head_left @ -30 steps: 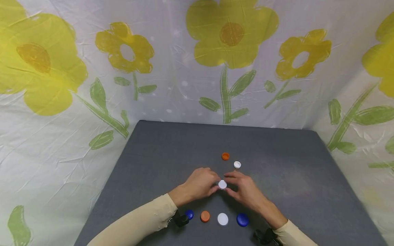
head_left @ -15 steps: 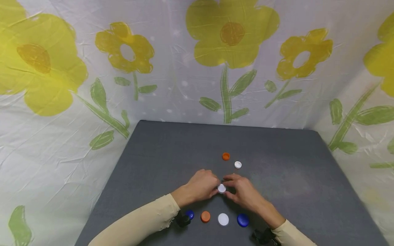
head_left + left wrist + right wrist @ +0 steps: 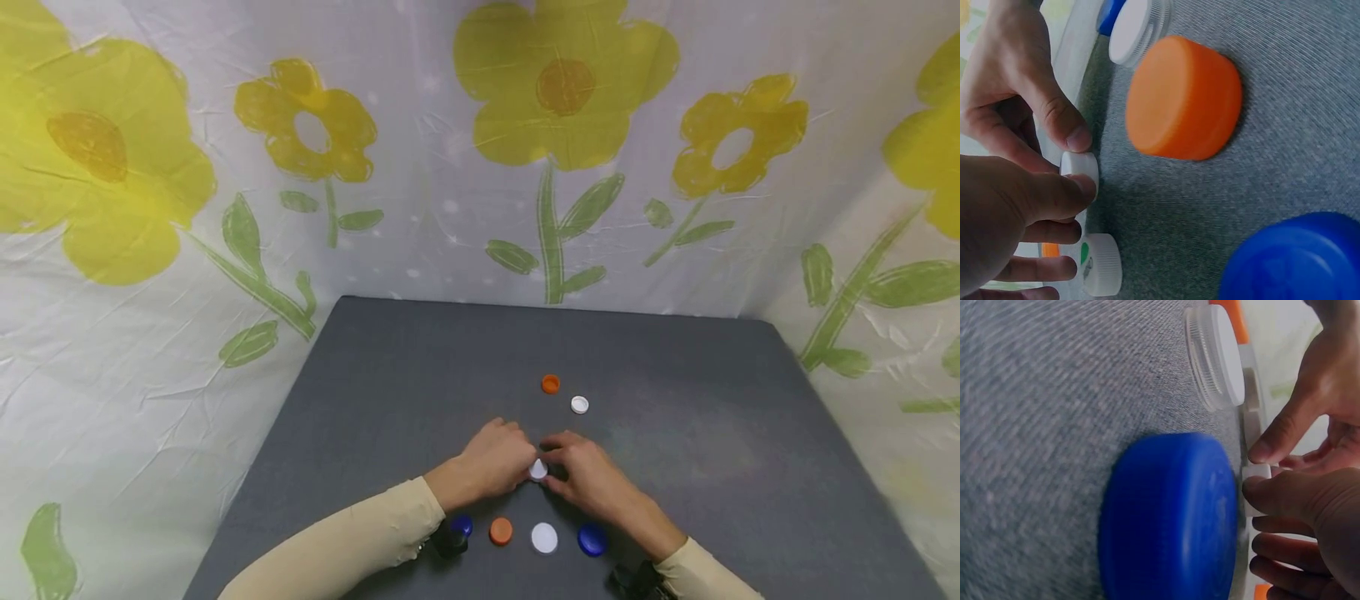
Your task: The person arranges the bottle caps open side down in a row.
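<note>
Both hands meet over the middle of the dark table, on either side of a small white bottle cap (image 3: 537,471). My left hand (image 3: 501,458) pinches the cap from the left, its thumb laid along the cap's side in the left wrist view. From the right, my right hand (image 3: 588,473) holds it too, thumb and fingers bent about it. In the left wrist view, another white cap (image 3: 1102,265) with a green mark stands on the table close by the left hand's fingers; the left hand hides it in the head view.
Toward me lies a row: a small blue cap (image 3: 462,525) partly behind the left wrist camera, an orange cap (image 3: 501,531), a larger white lid (image 3: 544,538) and a blue lid (image 3: 592,540). Beyond the hands lie an orange cap (image 3: 551,384) and an upturned white cap (image 3: 580,405).
Both hands have drawn the small white cap a short way toward me and slightly left. The other caps have stayed where they were.
</note>
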`<state>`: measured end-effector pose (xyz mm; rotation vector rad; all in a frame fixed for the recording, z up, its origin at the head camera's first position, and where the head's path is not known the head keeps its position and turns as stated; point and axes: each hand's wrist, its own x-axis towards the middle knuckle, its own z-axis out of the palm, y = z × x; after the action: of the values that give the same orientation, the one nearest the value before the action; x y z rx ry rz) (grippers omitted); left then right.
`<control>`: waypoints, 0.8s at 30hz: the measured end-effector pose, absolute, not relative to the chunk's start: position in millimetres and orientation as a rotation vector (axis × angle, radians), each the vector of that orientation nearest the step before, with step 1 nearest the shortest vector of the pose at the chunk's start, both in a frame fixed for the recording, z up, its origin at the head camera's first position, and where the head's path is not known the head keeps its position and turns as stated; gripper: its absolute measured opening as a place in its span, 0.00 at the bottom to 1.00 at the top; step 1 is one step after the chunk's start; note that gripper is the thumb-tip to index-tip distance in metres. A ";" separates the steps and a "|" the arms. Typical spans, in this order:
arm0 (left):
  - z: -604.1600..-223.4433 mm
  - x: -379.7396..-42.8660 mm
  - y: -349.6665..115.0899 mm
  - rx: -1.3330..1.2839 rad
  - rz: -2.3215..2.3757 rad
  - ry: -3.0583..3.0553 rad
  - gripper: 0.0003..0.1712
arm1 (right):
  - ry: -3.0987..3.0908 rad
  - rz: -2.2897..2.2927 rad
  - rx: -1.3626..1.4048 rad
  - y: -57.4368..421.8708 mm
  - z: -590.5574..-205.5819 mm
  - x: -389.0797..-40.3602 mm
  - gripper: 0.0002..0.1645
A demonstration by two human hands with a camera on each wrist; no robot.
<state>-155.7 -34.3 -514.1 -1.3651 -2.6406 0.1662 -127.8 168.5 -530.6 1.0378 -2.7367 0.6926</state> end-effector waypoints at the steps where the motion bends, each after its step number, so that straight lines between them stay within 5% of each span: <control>1: -515.1 -155.3 -34.1 -1.368 0.170 -2.637 0.07 | -2.738 0.683 1.036 168.4 -531.2 -127.5 0.14; 24: -497.1 -179.0 -40.9 -1.281 0.023 -2.706 0.09 | -2.714 0.645 0.982 185.8 -510.8 -136.8 0.21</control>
<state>-179.0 -40.9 -497.1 -1.2810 -2.7055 0.0225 -136.8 185.8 -510.8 0.9823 -2.7137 0.6452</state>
